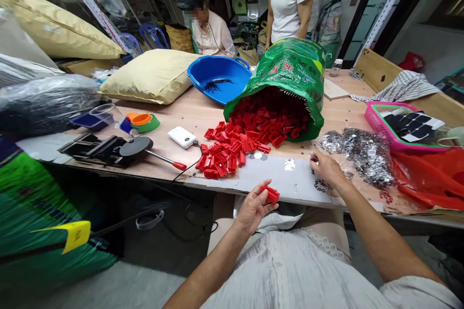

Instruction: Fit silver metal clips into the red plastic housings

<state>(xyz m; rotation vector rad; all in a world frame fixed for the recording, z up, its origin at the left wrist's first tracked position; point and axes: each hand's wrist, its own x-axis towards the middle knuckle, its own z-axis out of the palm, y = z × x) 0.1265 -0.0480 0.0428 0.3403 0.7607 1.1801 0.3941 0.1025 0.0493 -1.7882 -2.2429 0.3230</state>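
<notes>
My left hand (253, 208) is closed around a red plastic piece (270, 194), held just over the table's front edge. Thumb and fingers of my right hand (327, 169) are pinched together above the grey mat (250, 176); what they hold is too small to name. Beneath that hand lie small dark metal bits (320, 185), and to its left is a little heap of silvery pieces (289, 164). A pile of red plastic pieces (232, 152) spills out of a green woven sack (290, 65) lying on its side.
A blue basin (203, 68) with thin black strips stands behind the pile. Plastic bags of shiny metal parts (366, 152) and a pink basket (377, 123) are at right. A black hand press (105, 150) and white power bank (181, 137) sit left. Two people (290, 2) are across the table.
</notes>
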